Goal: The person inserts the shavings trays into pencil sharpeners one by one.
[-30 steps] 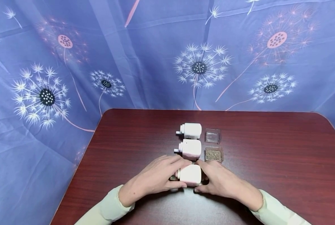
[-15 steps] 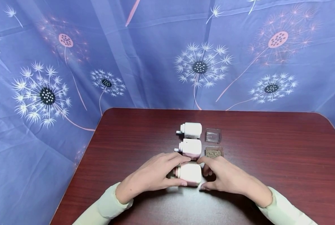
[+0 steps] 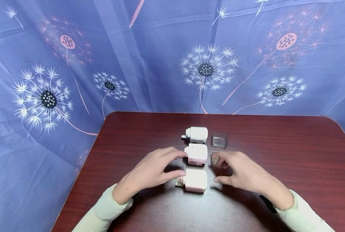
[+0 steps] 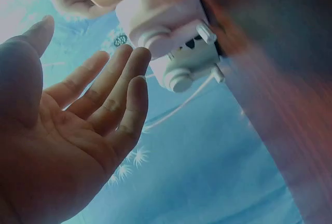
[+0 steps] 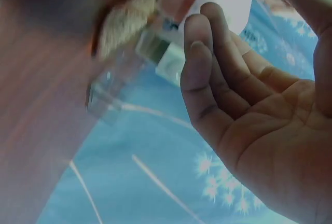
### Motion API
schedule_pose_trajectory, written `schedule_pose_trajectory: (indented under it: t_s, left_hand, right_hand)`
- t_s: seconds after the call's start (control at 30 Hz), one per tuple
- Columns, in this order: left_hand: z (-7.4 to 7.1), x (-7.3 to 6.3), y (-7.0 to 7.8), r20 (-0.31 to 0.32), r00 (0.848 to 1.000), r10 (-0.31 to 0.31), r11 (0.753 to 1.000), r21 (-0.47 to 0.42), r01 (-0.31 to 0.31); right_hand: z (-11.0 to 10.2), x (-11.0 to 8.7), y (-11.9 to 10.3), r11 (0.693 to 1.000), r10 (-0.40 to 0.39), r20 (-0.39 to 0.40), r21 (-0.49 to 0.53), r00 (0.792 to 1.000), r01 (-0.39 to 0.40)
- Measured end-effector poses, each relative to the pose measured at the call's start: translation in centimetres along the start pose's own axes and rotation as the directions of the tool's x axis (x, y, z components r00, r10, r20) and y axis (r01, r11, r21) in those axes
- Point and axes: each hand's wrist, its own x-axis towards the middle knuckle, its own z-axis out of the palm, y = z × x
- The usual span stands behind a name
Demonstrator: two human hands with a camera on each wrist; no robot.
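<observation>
head view: a near container point(image 3: 196, 181), middle container point(image 3: 197, 154) and far container point(image 3: 198, 134), all white, lie in a row on the dark table point(image 3: 276, 148). the left hand point(image 3: 150, 170) is beside the first two (contact unclear). the right hand point(image 3: 242, 170) hides much of a tray of brownish bits point(image 3: 212, 160); beyond lies a clear tray point(image 3: 219, 141), before a blue dandelion cloth point(image 3: 161, 64).

left wrist view: fingers point(image 4: 136, 102) relaxed, slightly spread, holding nothing.

right wrist view: fingers loosely bent, close together, unladen, partly blocking the containers.

Head view high, forward-down; wrist views palm-close; white devices point(image 3: 197, 154) in all.
</observation>
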Motion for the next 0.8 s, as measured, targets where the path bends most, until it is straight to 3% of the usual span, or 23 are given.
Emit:
schedule_pose_trajectory:
  t_s: [0.17,0.33,0.8]
  left_hand:
    - [-0.2,0.2,-0.8,-0.039,0.999,-0.025,1.000,-0.012,0.024]
    - [-0.2,0.4,-1.2,-0.036,0.998,-0.054,0.998,-0.017,0.054]
    - [0.3,1.7,-2.1,-0.030,0.998,-0.063,0.998,-0.033,0.062]
  right_hand:
    - [-0.9,0.0,0.9,0.996,0.026,-0.075,-0.082,0.997,-0.032]
    - [-1.1,0.1,1.7,0.988,0.032,-0.100,-0.148,0.995,-0.046]
    - [-2.5,0.9,3.0,0.971,0.102,-0.047,-0.214,0.994,-0.110]
